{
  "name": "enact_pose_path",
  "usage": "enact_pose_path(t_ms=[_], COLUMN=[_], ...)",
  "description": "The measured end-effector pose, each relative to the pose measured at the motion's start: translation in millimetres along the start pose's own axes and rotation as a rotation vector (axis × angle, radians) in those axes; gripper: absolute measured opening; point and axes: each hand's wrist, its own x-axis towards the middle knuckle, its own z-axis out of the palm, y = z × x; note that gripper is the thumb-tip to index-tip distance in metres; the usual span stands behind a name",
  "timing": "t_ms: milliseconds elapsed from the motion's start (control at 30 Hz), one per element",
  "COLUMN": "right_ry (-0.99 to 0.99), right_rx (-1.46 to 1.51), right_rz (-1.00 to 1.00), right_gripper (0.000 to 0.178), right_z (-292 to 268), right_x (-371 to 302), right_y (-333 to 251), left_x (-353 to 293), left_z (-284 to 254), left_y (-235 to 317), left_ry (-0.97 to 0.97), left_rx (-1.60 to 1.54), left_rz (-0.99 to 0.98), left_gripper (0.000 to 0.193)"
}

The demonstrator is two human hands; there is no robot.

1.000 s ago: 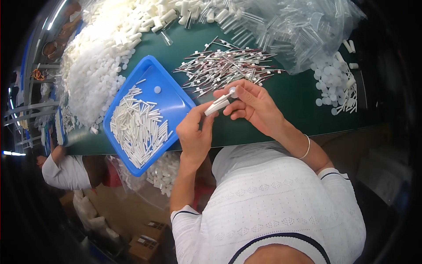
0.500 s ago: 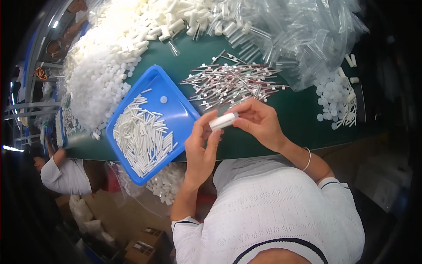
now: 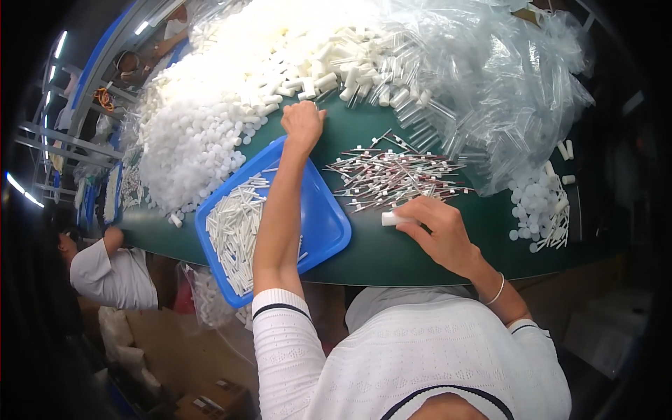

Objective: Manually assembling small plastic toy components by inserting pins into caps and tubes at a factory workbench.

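My left hand (image 3: 303, 124) reaches across a blue tray (image 3: 325, 210) to the front of a heap of white cylinders (image 3: 329, 52). Its fingers are curled down beside clear tubes, and whatever they grip is hidden beneath the hand. Near the front of the green table, my right hand (image 3: 441, 234) is closed on a short white cylinder (image 3: 393, 219). One end of that cylinder sticks out past the fingertips, pointing left; the rest is covered. Thin white sticks (image 3: 234, 238) lie piled in the tray, partly behind my left forearm.
Thin sticks with white and dark red parts (image 3: 399, 175) lie heaped mid-table. Clear plastic bags (image 3: 504, 91) and clear tubes (image 3: 434, 112) are behind them. White round caps (image 3: 185, 147) are heaped at left, more caps (image 3: 532, 206) at right. Another person (image 3: 115, 273) is at far left.
My left hand has let go of the white cylinder and moved forward to the heap. The right hand keeps the cylinder, lower in the picture. The whole view has shifted somewhat.
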Motion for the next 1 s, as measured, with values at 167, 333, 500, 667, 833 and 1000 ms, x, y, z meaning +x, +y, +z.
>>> enact_pose_path(t_ms=[167, 333, 500, 667, 833, 1000], right_ry=[0.105, 0.120, 0.007, -0.182, -0.207, -0.421], right_rx=[0.165, 0.400, 0.349, 0.119, 0.023, 0.494], right_rz=[0.149, 0.158, 0.134, 0.045, -0.121, 0.385], right_gripper=[0.019, 0.021, 0.020, 0.018, 0.027, 0.025], right_z=[-32.2, -36.0, -26.0, -34.1, -24.0, -48.6], right_x=[-8.4, 6.9, -6.6, -13.6, -10.8, -6.4], right_y=[22.3, 16.5, 21.4, 16.4, 10.4, 11.8], left_x=[-51.5, -171.4, -204.9, -217.1, -225.2, -223.6], left_z=[-80.2, -115.9, -107.5, -114.6, -116.3, -121.9], left_y=[27.8, 77.5, 89.7, 85.5, 89.0, 77.9], left_ry=[0.083, -0.525, -0.617, -0.634, -0.488, -0.623], left_rx=[-0.613, -1.591, -1.705, -1.511, -1.200, -1.243], left_rz=[-0.025, 0.034, 0.029, 0.029, 0.168, 0.142], left_gripper=[0.022, 0.030, 0.042, 0.038, 0.034, 0.026])
